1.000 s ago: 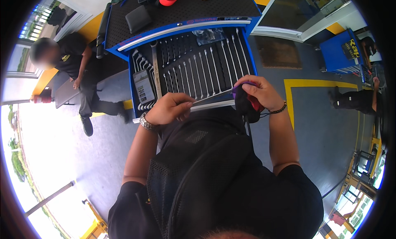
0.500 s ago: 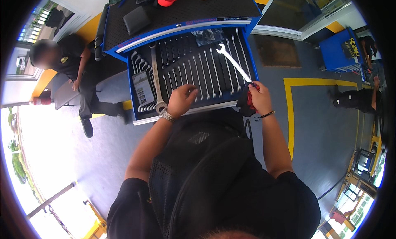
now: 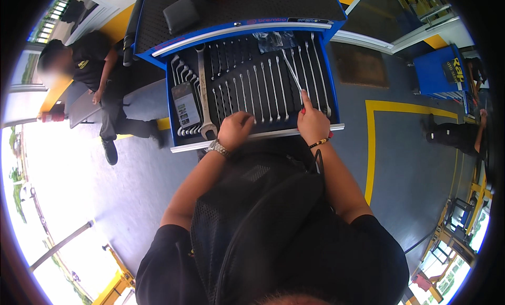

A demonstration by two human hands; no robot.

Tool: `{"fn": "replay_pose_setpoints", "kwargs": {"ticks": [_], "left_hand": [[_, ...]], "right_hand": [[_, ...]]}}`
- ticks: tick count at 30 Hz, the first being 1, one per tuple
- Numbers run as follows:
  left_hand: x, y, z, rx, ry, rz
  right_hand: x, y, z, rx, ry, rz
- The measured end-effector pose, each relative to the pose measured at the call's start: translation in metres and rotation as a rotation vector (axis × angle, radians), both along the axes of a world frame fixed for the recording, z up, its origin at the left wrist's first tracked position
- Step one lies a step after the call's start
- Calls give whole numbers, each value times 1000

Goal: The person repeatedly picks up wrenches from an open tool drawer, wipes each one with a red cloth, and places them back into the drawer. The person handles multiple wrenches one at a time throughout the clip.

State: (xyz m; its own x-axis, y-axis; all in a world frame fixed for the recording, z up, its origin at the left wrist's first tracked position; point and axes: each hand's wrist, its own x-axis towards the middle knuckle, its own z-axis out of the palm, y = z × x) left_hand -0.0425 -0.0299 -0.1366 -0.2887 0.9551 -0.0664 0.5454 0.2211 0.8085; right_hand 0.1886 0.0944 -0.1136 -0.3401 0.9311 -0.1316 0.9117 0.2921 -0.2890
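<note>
Right hand (image 3: 314,125) grips a wrench (image 3: 291,66), forefinger along the shank; wrench slants over the row in the drawer (image 3: 331,128). Left hand (image 3: 235,130) half-curled above the drawer's front; cannot tell if it holds anything. Step, my judgement: seating the wrench. Next move likely calls for turning it parallel to its neighbours.
</note>
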Motion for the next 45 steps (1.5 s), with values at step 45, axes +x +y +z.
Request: {"fn": "replay_pose_setpoints", "kwargs": {"ticks": [45], "left_hand": [[4,4,1,-51,219,-178]], "right_hand": [[10,31,45,-441,-243,328]]}}
